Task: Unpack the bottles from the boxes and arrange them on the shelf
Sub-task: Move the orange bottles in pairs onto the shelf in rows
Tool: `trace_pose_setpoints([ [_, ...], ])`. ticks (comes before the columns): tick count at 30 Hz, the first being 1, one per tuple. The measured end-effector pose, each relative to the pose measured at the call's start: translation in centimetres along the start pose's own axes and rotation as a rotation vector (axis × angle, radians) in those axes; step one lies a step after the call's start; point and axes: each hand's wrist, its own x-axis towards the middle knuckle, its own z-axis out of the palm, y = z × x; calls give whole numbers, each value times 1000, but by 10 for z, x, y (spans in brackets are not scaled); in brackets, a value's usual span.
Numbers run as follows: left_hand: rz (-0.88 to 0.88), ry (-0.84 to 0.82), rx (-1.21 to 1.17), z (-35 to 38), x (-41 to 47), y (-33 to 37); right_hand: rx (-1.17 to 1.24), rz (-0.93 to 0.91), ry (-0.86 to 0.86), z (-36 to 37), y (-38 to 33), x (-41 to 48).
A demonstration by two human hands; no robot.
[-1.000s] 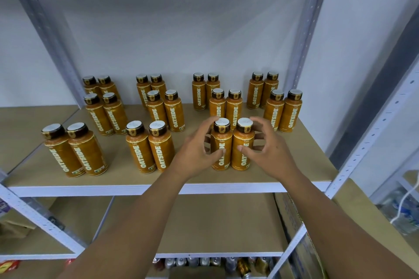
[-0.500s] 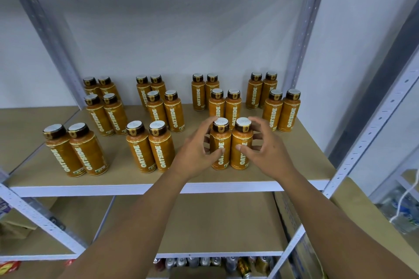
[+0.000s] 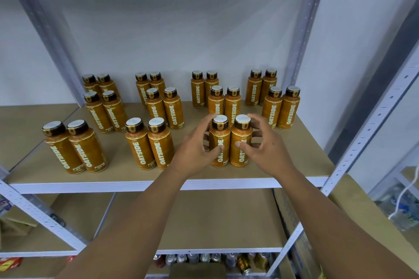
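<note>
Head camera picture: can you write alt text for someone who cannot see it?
A person's left hand and right hand curl round a pair of orange plastic bottles with brown caps standing near the front of a tan shelf board. On the same board ten more such pairs stand upright; silver cans show on a lower level.

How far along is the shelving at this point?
Done: ten pairs of bottles stand upright on the shelf. In hand: left hand and right hand hold an eleventh pair at the front. Left: the front spot to its right is bare; whether more bottles remain boxed cannot be seen.
</note>
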Motion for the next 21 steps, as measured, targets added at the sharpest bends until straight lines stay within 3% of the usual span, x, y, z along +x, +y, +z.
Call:
trace_pose_setpoints([
  [21, -18, -27, -9, -3, 0, 3, -76, 23, -12, -3, -3, 2],
])
